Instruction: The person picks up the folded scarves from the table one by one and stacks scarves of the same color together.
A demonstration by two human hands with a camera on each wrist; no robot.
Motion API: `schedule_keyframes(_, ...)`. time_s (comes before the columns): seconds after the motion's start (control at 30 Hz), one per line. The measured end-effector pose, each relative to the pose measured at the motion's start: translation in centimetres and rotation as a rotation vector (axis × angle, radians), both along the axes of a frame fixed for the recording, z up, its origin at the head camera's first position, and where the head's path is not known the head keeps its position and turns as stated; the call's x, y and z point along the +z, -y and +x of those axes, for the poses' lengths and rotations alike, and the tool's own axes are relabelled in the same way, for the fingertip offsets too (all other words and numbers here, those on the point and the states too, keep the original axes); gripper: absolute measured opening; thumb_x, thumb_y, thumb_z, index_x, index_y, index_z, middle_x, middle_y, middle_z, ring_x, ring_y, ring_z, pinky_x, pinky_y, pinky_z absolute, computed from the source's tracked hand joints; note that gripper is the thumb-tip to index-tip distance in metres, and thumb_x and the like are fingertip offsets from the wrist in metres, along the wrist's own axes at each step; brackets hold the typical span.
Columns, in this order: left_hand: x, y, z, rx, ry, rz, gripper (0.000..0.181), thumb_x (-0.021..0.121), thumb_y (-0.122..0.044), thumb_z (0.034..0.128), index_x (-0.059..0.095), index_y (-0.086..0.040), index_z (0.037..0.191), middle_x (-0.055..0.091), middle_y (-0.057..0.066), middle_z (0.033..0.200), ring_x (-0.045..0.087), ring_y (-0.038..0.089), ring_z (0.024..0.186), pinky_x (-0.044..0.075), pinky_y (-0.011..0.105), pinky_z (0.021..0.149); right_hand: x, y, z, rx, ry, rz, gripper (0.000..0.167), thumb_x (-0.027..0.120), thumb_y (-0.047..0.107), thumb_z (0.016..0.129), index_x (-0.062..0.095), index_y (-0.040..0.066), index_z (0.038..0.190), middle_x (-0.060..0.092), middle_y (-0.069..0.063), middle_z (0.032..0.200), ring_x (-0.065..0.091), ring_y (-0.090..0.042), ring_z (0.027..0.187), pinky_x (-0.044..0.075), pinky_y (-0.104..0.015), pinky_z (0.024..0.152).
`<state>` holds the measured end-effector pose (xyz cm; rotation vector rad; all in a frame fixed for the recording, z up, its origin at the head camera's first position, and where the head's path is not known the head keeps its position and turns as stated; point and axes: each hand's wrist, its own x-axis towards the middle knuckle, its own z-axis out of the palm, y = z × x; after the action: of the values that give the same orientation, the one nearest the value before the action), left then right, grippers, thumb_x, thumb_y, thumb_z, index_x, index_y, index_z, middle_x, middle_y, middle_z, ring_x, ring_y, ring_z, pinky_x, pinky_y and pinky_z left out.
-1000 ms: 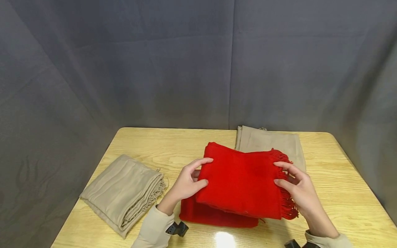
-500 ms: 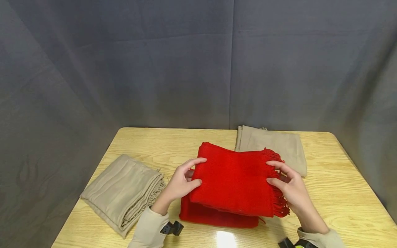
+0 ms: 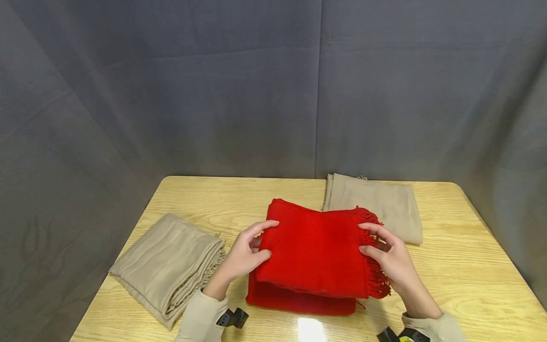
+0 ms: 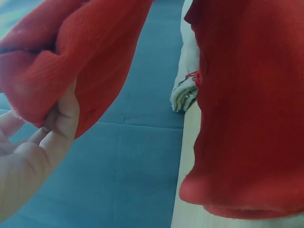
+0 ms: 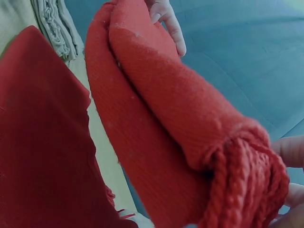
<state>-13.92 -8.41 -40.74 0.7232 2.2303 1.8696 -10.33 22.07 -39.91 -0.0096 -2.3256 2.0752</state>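
A folded red scarf (image 3: 316, 251) with a fringe along its right end is held up above the table. My left hand (image 3: 245, 252) grips its left edge between thumb and fingers. At the fringed end, my right hand (image 3: 391, 256) pinches the other side. Beneath it, a second folded red scarf (image 3: 299, 302) lies on the table, mostly covered in the head view. The left wrist view shows the lower scarf (image 4: 251, 118) apart from the raised one (image 4: 102, 52). In the right wrist view, thick folds and twisted tassels of the raised scarf (image 5: 161, 95) show up close.
A folded beige scarf (image 3: 166, 266) with fringe lies on the left of the wooden table (image 3: 461, 266). Another beige one (image 3: 380, 204) lies at the back right, partly behind the raised red scarf. A grey curtain (image 3: 273, 95) hangs behind the table.
Both hands have shifted left with the raised red scarf, which now hangs more squarely over the lower one. The beige scarves and the lower red scarf have stayed in place.
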Motion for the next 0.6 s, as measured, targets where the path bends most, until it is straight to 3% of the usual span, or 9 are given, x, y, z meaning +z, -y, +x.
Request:
schedule_keyframes(0.3,1.8,0.1,1.2,0.028,0.022,-0.035,0.053,0.046,0.019,0.0725,0.047,0.007,0.125,0.047,0.023,0.119,0.055,0.021,0.071,0.048,0.023,0.061,-0.9,0.4,-0.2,-0.008,0.029,-0.005,0.039,0.058,-0.009,0.079,0.055,0.002,0.116,0.046,-0.006,0.104,0.058,-0.011,0.074,0.05,-0.027,0.063)
schedule_keyframes(0.6,0.9,0.4,1.3,0.038,0.063,-0.03,0.054,0.045,0.019,0.0727,0.046,0.007,0.126,0.046,0.023,0.12,0.054,0.021,0.071,0.047,0.021,0.06,-2.0,0.9,-0.6,0.003,0.034,0.02,0.042,0.058,-0.01,0.078,0.05,-0.005,0.12,0.047,-0.009,0.107,0.058,-0.013,0.072,0.05,-0.027,0.063)
